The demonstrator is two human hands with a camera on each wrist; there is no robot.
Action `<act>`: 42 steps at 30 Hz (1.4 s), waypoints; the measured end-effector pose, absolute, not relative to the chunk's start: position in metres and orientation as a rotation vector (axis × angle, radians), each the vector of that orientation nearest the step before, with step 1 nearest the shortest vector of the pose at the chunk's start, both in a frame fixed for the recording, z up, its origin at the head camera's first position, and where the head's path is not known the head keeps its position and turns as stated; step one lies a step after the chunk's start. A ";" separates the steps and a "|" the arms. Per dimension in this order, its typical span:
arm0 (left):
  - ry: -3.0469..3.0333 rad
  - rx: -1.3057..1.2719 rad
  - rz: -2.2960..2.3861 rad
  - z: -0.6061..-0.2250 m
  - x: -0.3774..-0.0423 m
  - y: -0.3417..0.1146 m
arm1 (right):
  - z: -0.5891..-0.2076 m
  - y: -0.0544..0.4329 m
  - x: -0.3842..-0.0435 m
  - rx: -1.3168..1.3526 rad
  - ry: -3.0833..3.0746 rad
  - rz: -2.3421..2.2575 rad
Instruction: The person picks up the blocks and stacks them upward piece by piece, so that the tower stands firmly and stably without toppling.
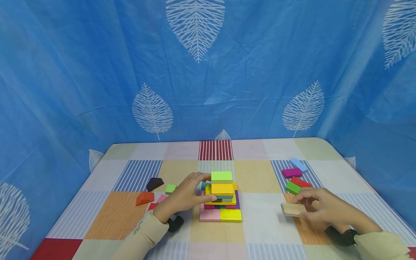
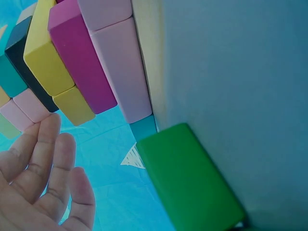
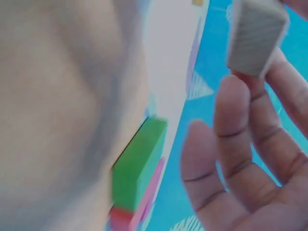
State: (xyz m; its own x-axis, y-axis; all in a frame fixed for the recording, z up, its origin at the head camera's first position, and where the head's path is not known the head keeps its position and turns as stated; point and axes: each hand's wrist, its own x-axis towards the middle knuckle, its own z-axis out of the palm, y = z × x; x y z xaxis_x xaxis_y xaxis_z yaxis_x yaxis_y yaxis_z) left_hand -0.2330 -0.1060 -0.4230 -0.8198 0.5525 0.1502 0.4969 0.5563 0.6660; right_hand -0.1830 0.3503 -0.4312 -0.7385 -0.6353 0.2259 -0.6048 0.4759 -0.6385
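In the head view a layered stack of colored wooden blocks (image 1: 222, 189) stands mid-table, a lime green block on top. My left hand (image 1: 186, 195) is at the stack's left side, fingers extended, the thumb by its front; in the left wrist view the fingertips (image 2: 50, 122) meet a pink block (image 2: 32, 105) in the stack. To the right, my right hand (image 1: 325, 207) pinches a plain wooden block (image 1: 290, 209) between thumb and fingers, above the cloth. The right wrist view shows that block's grained end; part of it lies outside the frame.
Right of the stack, beyond my right hand, lie a green block (image 1: 293, 187), a red block (image 1: 301, 181), a magenta block (image 1: 291, 173) and a light blue block (image 1: 298, 165). On the left are a black block (image 1: 154, 183), an orange-red block (image 1: 144, 198) and a small green block (image 1: 170, 189).
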 end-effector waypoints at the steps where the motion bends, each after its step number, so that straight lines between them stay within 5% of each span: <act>1: 2.704 0.912 1.120 -0.423 -0.233 -0.106 | -0.430 0.346 -0.184 -1.150 2.671 -1.142; 21: 2.699 0.921 1.113 -0.423 -0.234 -0.107 | -0.399 0.249 -0.199 -1.321 2.817 -1.332; 42: 2.685 0.987 1.176 -0.418 -0.231 -0.107 | -0.411 0.189 -0.212 -1.412 2.864 -1.401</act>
State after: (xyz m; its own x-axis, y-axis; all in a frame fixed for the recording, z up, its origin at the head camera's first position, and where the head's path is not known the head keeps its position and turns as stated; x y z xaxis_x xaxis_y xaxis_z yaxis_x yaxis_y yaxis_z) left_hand -0.2315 -0.1066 -0.4181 -0.7952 0.5724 0.2003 0.5354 0.5075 0.6752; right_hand -0.2120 0.1893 -0.4113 -0.6228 -0.5096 0.5937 -0.7815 0.3685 -0.5034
